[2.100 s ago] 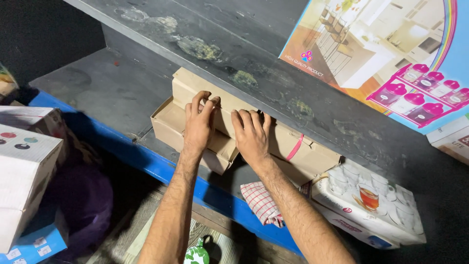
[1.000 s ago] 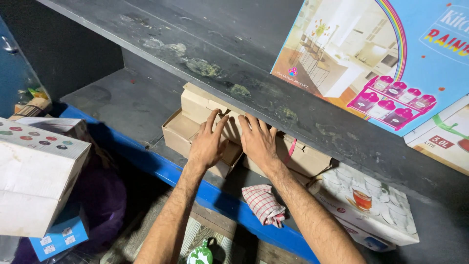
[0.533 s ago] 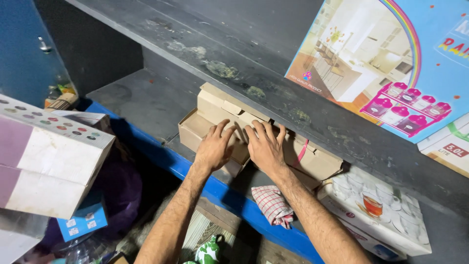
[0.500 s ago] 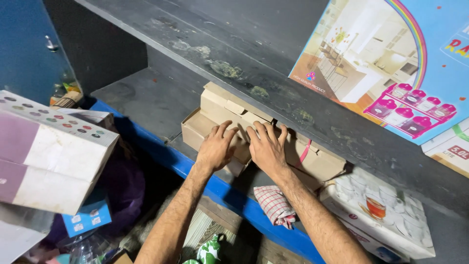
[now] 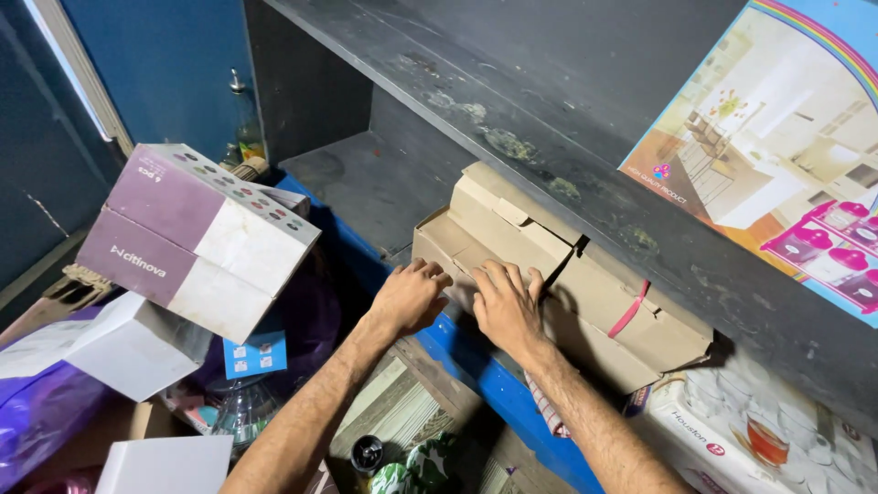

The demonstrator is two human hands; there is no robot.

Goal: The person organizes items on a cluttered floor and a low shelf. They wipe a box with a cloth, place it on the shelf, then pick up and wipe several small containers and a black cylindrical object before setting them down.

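Observation:
Two brown cardboard boxes are stacked on a dark shelf with a blue front edge; a pink band wraps the upper one. My left hand rests with curled fingers against the front corner of the lower box. My right hand lies flat with fingers spread on the front face of the stack, beside a dark gap between the flaps. Both forearms reach up from below.
A purple-and-white carton tilts at the left above white boxes and a purple bag. A white printed box with a tea-glass picture sits right of the stack. A colourful kitchen-picture box stands on the upper shelf. A checked cloth hangs below.
The view has moved closer and swung left. My left hand has slid down from the top box's face to the lower box's corner. My right hand stays pressed on the stack.

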